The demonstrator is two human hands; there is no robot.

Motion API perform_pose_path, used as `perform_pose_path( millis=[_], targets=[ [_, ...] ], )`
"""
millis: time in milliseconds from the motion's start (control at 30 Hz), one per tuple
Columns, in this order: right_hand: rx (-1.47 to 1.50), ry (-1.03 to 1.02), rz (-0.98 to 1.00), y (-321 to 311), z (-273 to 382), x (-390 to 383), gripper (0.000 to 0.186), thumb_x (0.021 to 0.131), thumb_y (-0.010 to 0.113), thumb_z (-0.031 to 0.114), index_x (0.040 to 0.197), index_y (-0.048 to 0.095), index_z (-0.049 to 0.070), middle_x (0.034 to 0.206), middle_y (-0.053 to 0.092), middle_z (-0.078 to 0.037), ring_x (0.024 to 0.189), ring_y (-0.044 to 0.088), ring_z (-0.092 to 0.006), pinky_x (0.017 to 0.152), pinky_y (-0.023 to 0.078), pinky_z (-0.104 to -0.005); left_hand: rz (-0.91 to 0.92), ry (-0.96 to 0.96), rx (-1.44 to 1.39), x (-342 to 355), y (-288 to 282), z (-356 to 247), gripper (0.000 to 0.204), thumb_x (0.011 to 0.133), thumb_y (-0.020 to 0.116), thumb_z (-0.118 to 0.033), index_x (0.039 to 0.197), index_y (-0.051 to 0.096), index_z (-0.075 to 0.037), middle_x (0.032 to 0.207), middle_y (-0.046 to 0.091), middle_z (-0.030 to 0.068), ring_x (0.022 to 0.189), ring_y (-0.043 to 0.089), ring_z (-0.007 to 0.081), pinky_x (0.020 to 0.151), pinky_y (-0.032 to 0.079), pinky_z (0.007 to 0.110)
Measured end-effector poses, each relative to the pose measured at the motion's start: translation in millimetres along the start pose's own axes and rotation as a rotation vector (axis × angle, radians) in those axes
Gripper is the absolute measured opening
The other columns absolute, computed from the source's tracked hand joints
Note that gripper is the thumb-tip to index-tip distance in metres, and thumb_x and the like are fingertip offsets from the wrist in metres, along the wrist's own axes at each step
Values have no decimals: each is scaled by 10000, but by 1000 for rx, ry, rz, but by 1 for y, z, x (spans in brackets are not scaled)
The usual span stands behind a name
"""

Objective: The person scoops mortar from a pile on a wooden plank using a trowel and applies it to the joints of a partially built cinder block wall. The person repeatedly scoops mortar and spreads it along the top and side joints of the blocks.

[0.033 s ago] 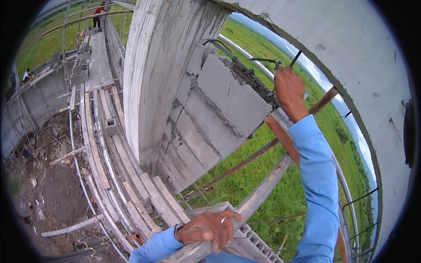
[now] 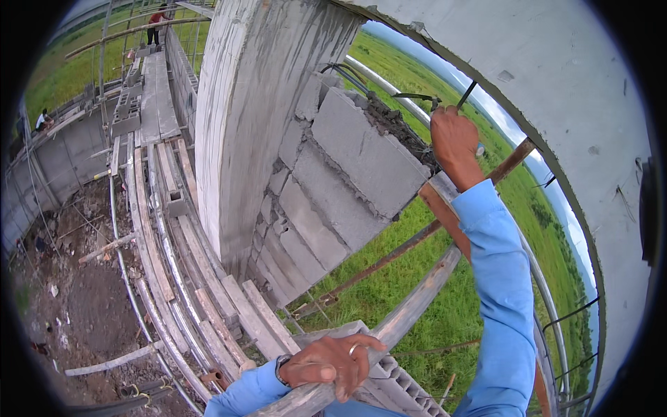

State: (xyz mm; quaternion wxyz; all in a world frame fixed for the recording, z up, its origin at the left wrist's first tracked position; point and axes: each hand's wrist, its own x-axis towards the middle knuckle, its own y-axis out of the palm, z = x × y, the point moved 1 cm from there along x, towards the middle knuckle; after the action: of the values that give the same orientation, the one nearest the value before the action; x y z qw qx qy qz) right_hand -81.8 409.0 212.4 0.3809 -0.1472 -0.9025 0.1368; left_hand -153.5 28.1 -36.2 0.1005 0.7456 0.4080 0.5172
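My left hand (image 2: 330, 365), with a ring and a dark wristwatch, wraps over a rough wooden pole (image 2: 417, 295) at the bottom middle. Higher up on the right, my right hand (image 2: 455, 142) is closed beside the mortar-covered top of a block wall (image 2: 333, 170). What its fingers grip is mostly hidden. A dark strip (image 2: 410, 96) runs up to those fingers, and a black bar end (image 2: 467, 95) sticks out just above them. Wet dark mortar (image 2: 392, 121) lies along the top edge of the blocks, left of this hand.
A concrete column (image 2: 257, 104) stands left of the wall; a concrete beam (image 2: 577, 90) slants overhead at right. Scaffold planks (image 2: 167, 236) run along the left above a dirt floor. Hollow blocks (image 2: 399, 389) sit below my left hand. A distant person (image 2: 154, 26) stands at upper left.
My right hand and sleeve have shifted slightly to the left, with the dark strip's end moving the same way. My left hand stays on the pole.
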Motion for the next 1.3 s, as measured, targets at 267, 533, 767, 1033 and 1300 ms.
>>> perform_pose_path(
  millis=[267, 533, 767, 1033, 1300],
  targets=[
    [112, 7, 212, 24, 32, -18, 216, 977, 581, 97, 1138, 697, 11, 1032, 714, -177, 860, 772, -364, 670, 633, -479, -1, -7, 11, 0, -1, 0, 540, 1040, 530, -429, 692, 774, -96, 634, 694, 56, 788, 673, 267, 1272, 275, 576],
    [143, 106, 279, -36, 0, -38, 217, 973, 570, 95, 1112, 706, -2, 1076, 718, -219, 891, 763, -399, 743, 621, -505, 0, -25, 7, -1, 0, -2, 550, 1039, 525, -427, 692, 780, -86, 633, 692, 56, 818, 669, 263, 1277, 267, 561],
    [138, -26, 292, -33, 19, -48, 183, 914, 632, 82, 930, 803, 17, 946, 767, -192, 855, 778, -379, 720, 632, -478, 31, -10, 30, 1, -1, -3, 521, 1052, 509, -386, 695, 776, -117, 659, 695, 30, 810, 660, 239, 1276, 250, 571],
    [231, 23, 397, -22, 54, -33, 237, 932, 603, 104, 968, 825, 34, 1017, 792, -204, 935, 783, -401, 779, 633, -501, 82, 8, 69, 3, -3, -6, 495, 1061, 498, -364, 705, 758, -137, 671, 689, 6, 814, 646, 208, 1266, 258, 579],
    [252, 105, 462, -23, 77, -22, 265, 950, 558, 117, 996, 790, -2, 1059, 774, -248, 988, 759, -442, 835, 607, -544, 113, 32, 119, 2, -1, -13, 547, 1097, 447, -342, 661, 701, -133, 695, 680, 6, 823, 644, 185, 1259, 282, 552]
  ],
)
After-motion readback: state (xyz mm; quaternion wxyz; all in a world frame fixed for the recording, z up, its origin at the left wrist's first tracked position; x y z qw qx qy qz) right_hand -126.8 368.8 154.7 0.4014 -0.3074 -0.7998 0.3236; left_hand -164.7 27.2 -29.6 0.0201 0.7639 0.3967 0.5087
